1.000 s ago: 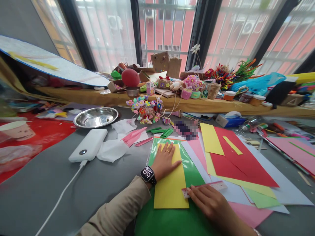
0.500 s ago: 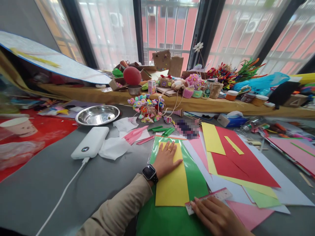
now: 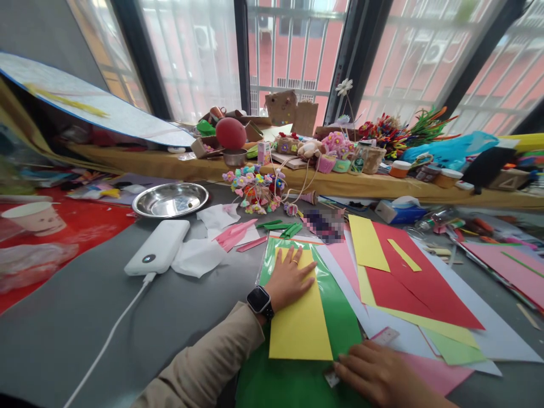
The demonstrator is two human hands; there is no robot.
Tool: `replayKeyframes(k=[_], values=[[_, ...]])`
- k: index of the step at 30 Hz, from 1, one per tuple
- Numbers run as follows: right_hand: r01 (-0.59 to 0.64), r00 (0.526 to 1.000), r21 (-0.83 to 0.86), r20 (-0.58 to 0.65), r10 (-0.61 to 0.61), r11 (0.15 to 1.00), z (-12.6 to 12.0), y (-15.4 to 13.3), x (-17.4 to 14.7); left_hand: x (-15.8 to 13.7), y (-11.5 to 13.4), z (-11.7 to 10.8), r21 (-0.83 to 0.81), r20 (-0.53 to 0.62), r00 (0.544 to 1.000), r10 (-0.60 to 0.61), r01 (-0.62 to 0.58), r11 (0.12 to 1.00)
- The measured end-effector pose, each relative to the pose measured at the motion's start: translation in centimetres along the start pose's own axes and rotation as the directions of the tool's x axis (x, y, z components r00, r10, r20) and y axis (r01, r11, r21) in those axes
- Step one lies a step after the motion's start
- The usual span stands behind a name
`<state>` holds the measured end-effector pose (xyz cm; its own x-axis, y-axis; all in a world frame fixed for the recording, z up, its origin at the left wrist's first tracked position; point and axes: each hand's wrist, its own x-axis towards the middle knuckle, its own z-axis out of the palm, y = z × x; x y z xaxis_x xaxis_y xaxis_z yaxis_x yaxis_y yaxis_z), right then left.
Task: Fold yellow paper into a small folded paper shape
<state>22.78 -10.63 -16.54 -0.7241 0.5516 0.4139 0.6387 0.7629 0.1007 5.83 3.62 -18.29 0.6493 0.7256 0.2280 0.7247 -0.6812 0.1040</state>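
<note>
A yellow paper strip [image 3: 300,326] lies on the green sheet in a clear plastic sleeve [image 3: 272,385]. My left hand [image 3: 291,280], wearing a ring and a watch, rests flat on the strip's upper part with fingers spread. Near the strip's lower right corner, my right hand [image 3: 374,368] grips a clear ruler with pink markings [image 3: 386,336]. The ruler's two ends stick out beyond the hand, and its middle is hidden under the fingers. The ruler's near end sits just below the corner of the yellow strip.
To the right lie red paper [image 3: 419,277], a yellow piece [image 3: 369,243], and white and pink sheets. Green folded strips [image 3: 291,229] sit above the sleeve. A white power bank [image 3: 157,249] with a cable and a metal plate [image 3: 170,200] are at left. Crafts crowd the back ledge.
My right hand has shifted the ruler off the yellow strip's lower right corner, slightly right and down. The left hand stays pressed on the strip.
</note>
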Motion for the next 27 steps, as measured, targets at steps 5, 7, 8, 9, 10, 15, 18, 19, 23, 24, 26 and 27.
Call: replayKeyframes(k=[5,7,8,9,10,15,18,19,23,24,26,27], values=[[-0.21,0.978,0.261,0.047,0.205,0.942,-2.8,3.2,2.4,-0.2,-0.2,0.1,-0.007,0.001,0.998,0.062,-0.062,0.998],[-0.308,0.944,0.217,-0.047,0.325,0.926,-3.0,5.2,3.5,-0.3,-0.3,0.3,-0.01,0.0,0.998,0.055,-0.055,0.998],[-0.369,0.918,0.146,-0.092,0.385,0.918,-2.7,6.2,4.1,-0.2,-0.3,0.4,-0.009,-0.002,0.999,0.046,-0.046,0.999],[-0.431,0.89,0.057,-0.135,0.435,0.901,-2.0,7.1,4.6,-0.2,-0.3,0.5,-0.007,-0.003,0.999,0.037,-0.037,0.999],[-0.478,0.871,-0.035,-0.149,0.469,0.877,-1.0,7.9,5.2,-0.2,-0.3,0.6,-0.005,-0.004,0.999,0.032,-0.032,0.999],[-0.482,0.865,-0.326,-0.031,0.501,0.813,4.5,9.9,7.2,-0.2,-0.3,0.7,0.0,0.001,0.999,0.034,-0.034,0.999],[-0.493,0.85,-0.362,-0.004,0.527,0.791,6.0,9.9,7.8,-0.3,-0.3,0.6,-0.005,0.005,1.0,0.03,-0.03,1.0],[-0.498,0.846,-0.363,-0.001,0.534,0.788,6.1,9.9,8.0,-0.3,-0.4,0.6,-0.006,0.007,1.0,0.029,-0.029,1.0],[-0.497,0.838,-0.359,0.037,0.544,0.79,5.9,9.6,8.3,-0.2,-0.3,0.6,0.001,0.012,0.999,0.033,-0.033,0.999],[-0.492,0.838,-0.358,0.051,0.543,0.794,5.9,9.5,8.4,-0.2,-0.3,0.6,0.007,0.011,0.999,0.032,-0.032,0.999],[-0.484,0.838,-0.357,0.074,0.541,0.799,6.0,9.3,8.6,0.0,-0.2,0.6,0.025,0.004,1.0,0.018,-0.018,1.0],[-0.483,0.836,-0.358,0.082,0.542,0.799,6.0,9.1,8.6,0.0,-0.2,0.7,0.036,-0.001,1.0,0.009,-0.009,0.999]])
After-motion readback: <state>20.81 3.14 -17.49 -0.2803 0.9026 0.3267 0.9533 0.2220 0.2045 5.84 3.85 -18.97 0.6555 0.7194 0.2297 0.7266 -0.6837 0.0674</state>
